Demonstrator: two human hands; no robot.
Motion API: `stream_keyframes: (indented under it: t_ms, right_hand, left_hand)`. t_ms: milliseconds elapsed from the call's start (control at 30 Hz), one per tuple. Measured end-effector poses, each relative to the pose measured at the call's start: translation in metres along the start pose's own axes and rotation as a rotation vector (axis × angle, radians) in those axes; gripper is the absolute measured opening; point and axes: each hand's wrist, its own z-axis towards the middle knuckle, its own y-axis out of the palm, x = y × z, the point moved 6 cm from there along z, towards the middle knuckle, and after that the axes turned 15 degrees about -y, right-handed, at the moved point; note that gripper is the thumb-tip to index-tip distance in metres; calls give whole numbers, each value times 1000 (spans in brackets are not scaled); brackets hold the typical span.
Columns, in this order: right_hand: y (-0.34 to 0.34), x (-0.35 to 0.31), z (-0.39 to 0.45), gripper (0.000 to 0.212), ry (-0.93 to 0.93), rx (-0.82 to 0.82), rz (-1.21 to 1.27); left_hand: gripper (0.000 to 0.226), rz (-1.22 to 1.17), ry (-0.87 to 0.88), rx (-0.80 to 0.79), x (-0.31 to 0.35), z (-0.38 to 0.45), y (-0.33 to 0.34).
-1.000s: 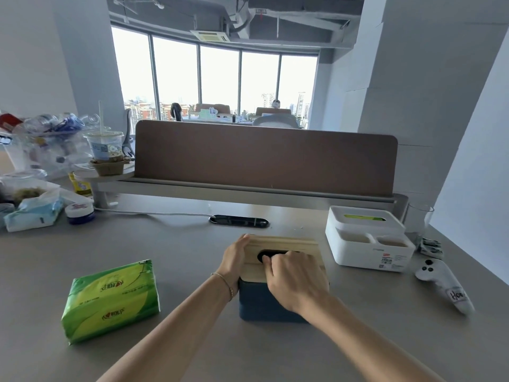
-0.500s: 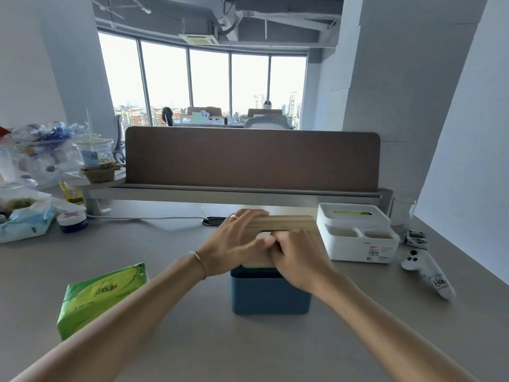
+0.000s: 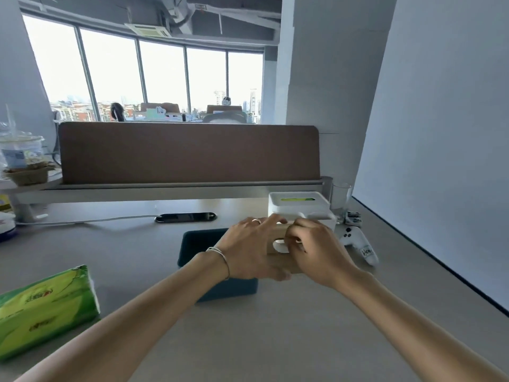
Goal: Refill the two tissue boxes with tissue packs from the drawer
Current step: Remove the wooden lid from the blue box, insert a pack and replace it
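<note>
Wooden lid (image 3: 281, 245) sits clasped between left hand (image 3: 249, 248) and right hand (image 3: 316, 249), each grip closed on it, right of the blue box (image 3: 198, 244).

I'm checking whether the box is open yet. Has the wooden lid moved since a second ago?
Yes. Both hands have lifted the wooden lid off the blue box and carried it right, toward the white box.

Open-plan office: desk divider (image 3: 190, 153), window wall (image 3: 154, 75)
</note>
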Motion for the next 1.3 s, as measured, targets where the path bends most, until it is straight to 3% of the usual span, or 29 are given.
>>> stream_keyframes:
  t_ms: [267,500,633,967,1167,1300]
  right_hand:
    - [4,58,-78,22,155,-75,-61]
    - [24,86,-128,28,255,-242,-55]
    - [32,90,-135,29,252,-297,-73]
    - [30,81,-133,35,266,-241,-112]
    - [7,60,-77,38,221,-134,-197]
    - [0,28,-18,38,152,-65,-142]
  left_hand:
    - [99,-20,-32,-126,45,-1,75]
    - [100,-75,-104,-353,39,0,126]
    - [98,-56,-79,-393,34,-1,143]
    - [86,110,36,-332,43,-1,135]
    - [73,82,25,-34,36,15,58]
    - [69,137,-66,49,-7,12,8]
